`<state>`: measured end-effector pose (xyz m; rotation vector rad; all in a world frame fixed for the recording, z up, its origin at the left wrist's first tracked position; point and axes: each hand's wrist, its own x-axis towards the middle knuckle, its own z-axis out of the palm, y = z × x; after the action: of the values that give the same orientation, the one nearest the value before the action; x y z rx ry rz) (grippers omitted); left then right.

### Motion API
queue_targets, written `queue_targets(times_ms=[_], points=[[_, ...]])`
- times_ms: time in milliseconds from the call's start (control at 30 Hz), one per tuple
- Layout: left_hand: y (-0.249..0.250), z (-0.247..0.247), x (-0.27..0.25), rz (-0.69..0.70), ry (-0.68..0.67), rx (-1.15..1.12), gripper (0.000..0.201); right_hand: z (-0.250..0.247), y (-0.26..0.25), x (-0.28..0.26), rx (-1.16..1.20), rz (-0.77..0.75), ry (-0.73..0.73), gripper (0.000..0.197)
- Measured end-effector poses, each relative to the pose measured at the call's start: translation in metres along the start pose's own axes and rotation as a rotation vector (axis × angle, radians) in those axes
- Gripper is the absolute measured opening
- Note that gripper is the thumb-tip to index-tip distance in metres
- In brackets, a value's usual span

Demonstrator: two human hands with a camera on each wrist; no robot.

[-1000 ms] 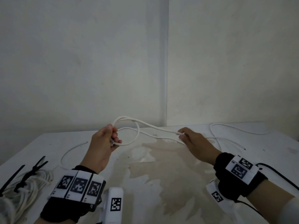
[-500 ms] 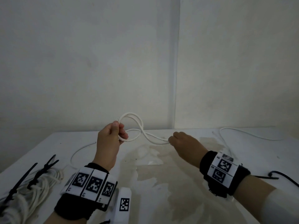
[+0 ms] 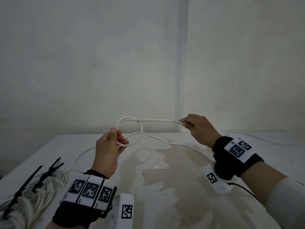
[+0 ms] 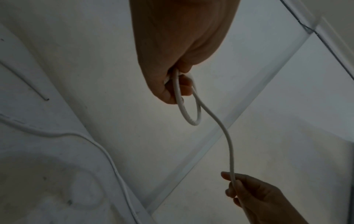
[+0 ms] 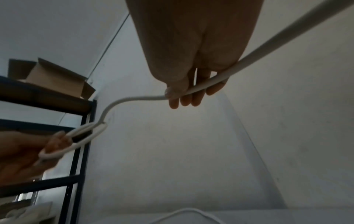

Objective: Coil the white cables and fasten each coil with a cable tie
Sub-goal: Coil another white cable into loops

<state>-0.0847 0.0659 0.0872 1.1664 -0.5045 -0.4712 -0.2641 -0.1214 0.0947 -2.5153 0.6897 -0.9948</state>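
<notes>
The white cable [image 3: 156, 120] is thin and round. One part forms a small double loop [image 3: 130, 131] that is lifted above the worktop [image 3: 165, 187]. From the loop a straight piece goes to the right, also in the air. The rest of it hangs down and lies in loose curves on the worktop. At the left edge lies a finished coil [image 3: 33, 194] of white cable, fastened with black cable ties [image 3: 47, 172] whose long ends stick out.
</notes>
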Motion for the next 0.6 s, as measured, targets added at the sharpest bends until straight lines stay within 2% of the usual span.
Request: queue_targets(times_ms=[100,200,267,333,400,467,567,600], points=[[-0.003,0.002,-0.002,-0.005,-0.019,-0.004,0.032,0.008,0.004,-0.008,0.069,0.126,-0.044,0.016],[-0.006,0.008,-0.004,0.009,-0.028,-0.024,0.032,0.024,0.004,-0.015,-0.131,0.197,-0.226,0.023],[-0.006,0.016,-0.005,0.036,-0.03,-0.043,0.031,0.035,-0.005,-0.021,-0.3,0.169,-0.359,0.022],[-0.008,0.022,-0.005,0.078,-0.026,-0.045,0.031,0.042,-0.016,-0.028,-0.416,0.066,-0.466,0.028],[-0.011,0.026,-0.005,0.127,-0.017,-0.011,0.03,0.047,-0.029,-0.035,-0.511,-0.062,-0.473,0.03],[-0.016,0.029,-0.004,0.189,-0.025,0.07,0.029,0.047,-0.043,-0.039,-0.549,-0.236,-0.392,0.02],[-0.024,0.03,-0.004,0.255,-0.05,0.21,0.029,0.054,-0.04,-0.04,-0.617,-0.495,-0.214,0.03],[-0.027,0.03,-0.005,0.267,-0.06,0.25,0.03,0.056,-0.043,-0.041,-0.612,-0.547,-0.195,0.03]])
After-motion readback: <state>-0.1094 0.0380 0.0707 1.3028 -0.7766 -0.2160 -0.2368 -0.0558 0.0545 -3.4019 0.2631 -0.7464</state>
